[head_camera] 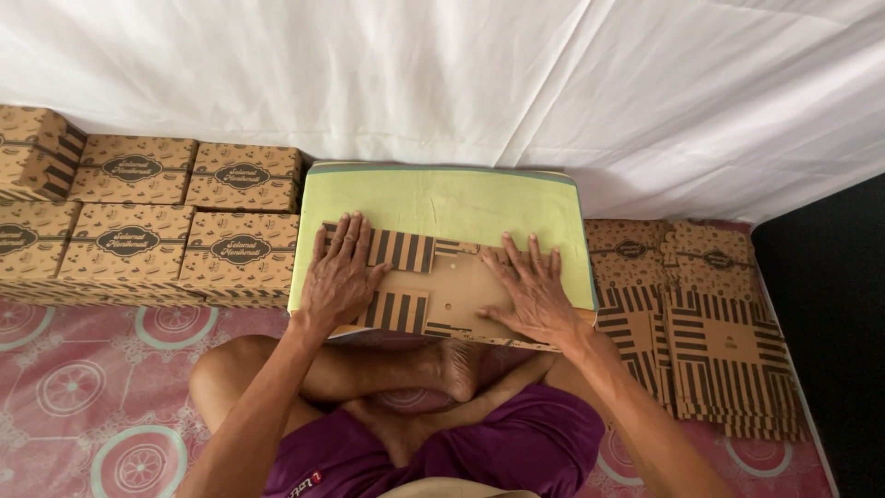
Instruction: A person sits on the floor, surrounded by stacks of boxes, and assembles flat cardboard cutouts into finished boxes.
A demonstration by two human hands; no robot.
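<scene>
Flat cardboard sheet [433, 290], brown with dark stripes, lying on the yellow-green cushion [442, 198], its near edge hanging just past the cushion's near edge, above the crossed legs. Left hand [339, 275] spread open, palm down on the sheet's left half; right hand [533, 293] likewise open and flat on the right half. Nothing gripped by either.

Risks, as a judgement: with the near edge unsupported, hard pressing there could bend the sheet off its crease or tip it toward the lap. Uneven pressure between the two palms could skew a fold. Soft cushion underneath, so a crease may come out rounded rather than sharp. Stack of flat sheets [724, 360], right of the cushion and touching it, already a little fanned; a nudge from the right forearm could spill it further.

Count: one sheet under the hands; one cushion; two open hands. Folded boxes [241, 249] left of the cushion: seven tops visible, more perhaps beyond the picture's edge or beneath. Flat sheets right of the cushion: two side-by-side piles, number within each not countable.
</scene>
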